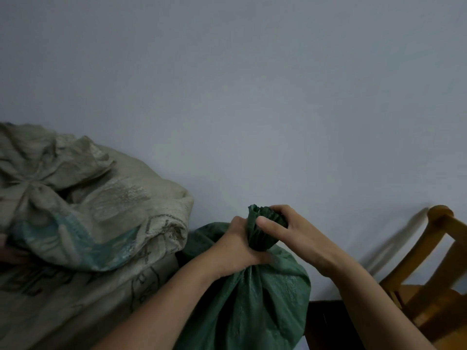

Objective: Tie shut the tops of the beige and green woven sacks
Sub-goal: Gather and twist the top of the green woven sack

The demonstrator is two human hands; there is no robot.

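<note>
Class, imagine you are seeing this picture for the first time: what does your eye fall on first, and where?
Low in the centre, the left hand and right hand grip the bunched top of the green sack. The crumpled beige sack bulks at the left, and a wooden chair stands at the right edge.
</note>
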